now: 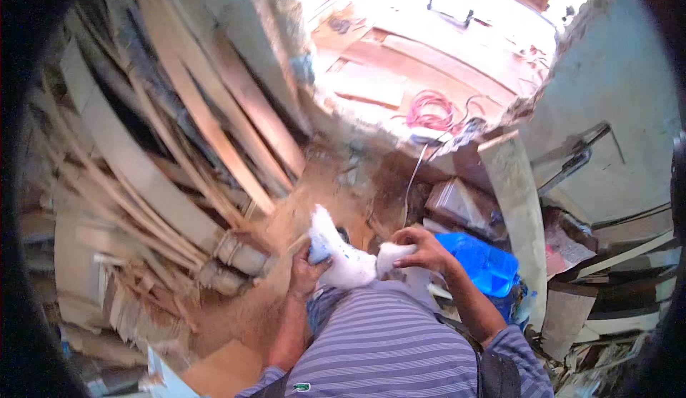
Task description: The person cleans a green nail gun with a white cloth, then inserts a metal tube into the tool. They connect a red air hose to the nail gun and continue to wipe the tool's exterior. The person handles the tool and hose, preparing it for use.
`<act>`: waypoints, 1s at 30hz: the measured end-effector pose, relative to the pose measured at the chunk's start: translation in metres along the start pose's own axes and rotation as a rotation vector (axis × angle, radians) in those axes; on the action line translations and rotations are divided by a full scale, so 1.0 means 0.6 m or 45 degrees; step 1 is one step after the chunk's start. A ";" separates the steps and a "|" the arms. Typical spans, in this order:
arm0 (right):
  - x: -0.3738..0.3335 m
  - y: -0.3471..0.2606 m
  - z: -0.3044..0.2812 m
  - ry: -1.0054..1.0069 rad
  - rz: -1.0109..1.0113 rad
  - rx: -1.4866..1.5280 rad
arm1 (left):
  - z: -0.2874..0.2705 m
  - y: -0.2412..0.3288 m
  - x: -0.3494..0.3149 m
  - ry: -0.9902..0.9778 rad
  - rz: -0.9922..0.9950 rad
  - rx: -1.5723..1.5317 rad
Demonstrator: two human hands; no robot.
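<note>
A white cloth is held in front of my striped shirt by both hands. My left hand grips its left part, where a bit of blue shows against the palm. My right hand closes on the cloth's right end. The cloth's upper tip points up toward the sawdust-covered floor. Just right of my right hand sits a blue plastic container.
A heap of long wooden planks leans along the left. A pale board stands at the right beside a bluish wall. Ahead, a sunlit doorway shows a coiled red cable. Scrap wood and boxes lie at the right.
</note>
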State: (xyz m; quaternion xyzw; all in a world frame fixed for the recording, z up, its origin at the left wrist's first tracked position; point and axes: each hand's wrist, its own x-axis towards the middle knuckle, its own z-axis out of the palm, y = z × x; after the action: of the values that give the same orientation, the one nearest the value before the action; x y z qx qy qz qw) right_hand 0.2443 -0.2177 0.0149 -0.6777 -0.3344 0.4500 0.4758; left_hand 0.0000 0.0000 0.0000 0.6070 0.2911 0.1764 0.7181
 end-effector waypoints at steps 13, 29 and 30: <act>0.113 -0.256 -0.362 1.707 -0.334 -0.666 | -0.022 0.308 0.587 -0.166 0.222 0.224; 0.269 -0.240 -0.729 1.634 0.060 -1.477 | 0.106 0.569 0.970 0.252 0.669 0.189; 0.264 -0.230 -0.732 1.663 0.167 -1.479 | 0.123 0.581 0.989 0.299 0.679 0.155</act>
State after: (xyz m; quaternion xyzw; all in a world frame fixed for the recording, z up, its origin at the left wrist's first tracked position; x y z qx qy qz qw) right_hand 0.7073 -0.1845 0.1615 -0.9529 -0.1317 -0.2430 0.1249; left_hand 0.5375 0.3731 0.2256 0.6795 0.2126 0.4102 0.5699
